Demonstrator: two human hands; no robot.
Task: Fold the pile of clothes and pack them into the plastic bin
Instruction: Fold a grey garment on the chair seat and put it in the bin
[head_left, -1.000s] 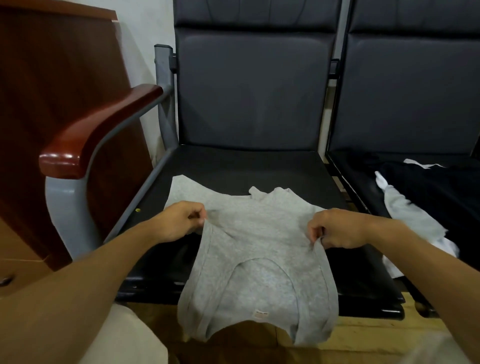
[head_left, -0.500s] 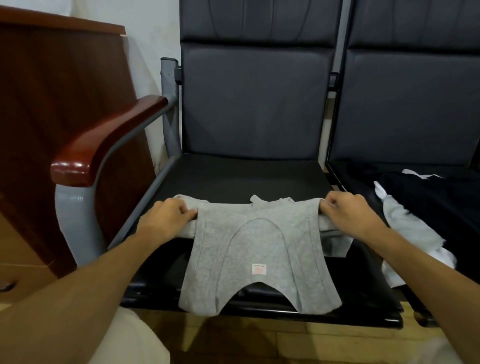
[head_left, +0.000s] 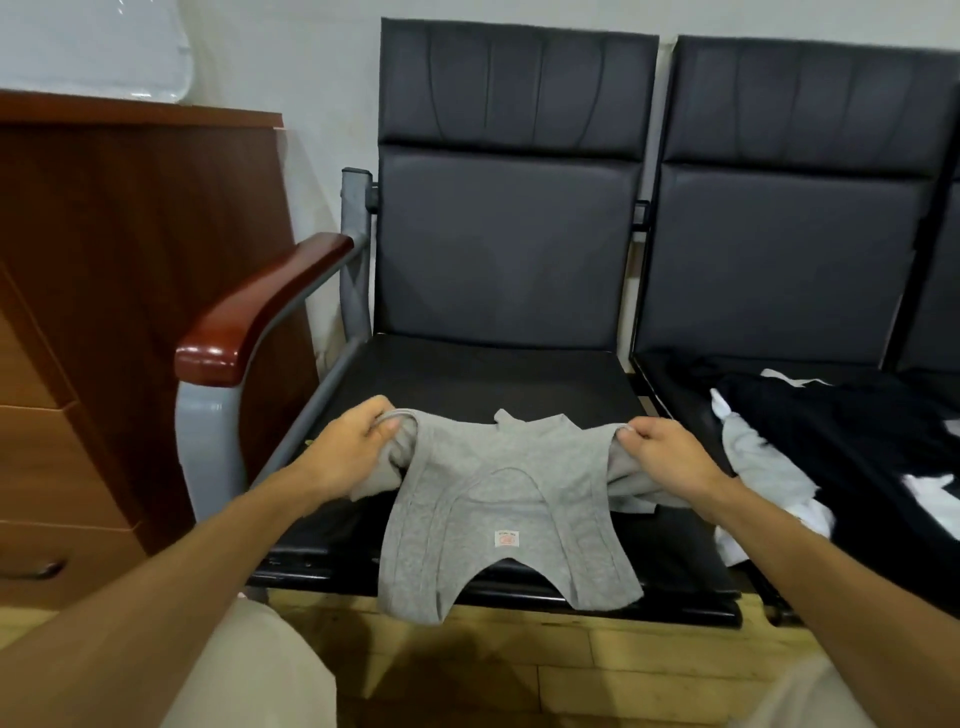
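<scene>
Pinching the grey vest (head_left: 509, 499) at both fold ends, fingers of the left hand (head_left: 348, 452) and right hand (head_left: 670, 457) grip soft, light cloth, likely limp between them.

2 black padded seats stand side by side on a wooden floor (head_left: 571, 670). On the left seat (head_left: 467, 379) lies 1 grey garment (head_left: 504, 519), its lower edge hanging over the front rim. The right seat (head_left: 675, 415) carries a heap of black, white and grey clothes (head_left: 831, 436).
</scene>
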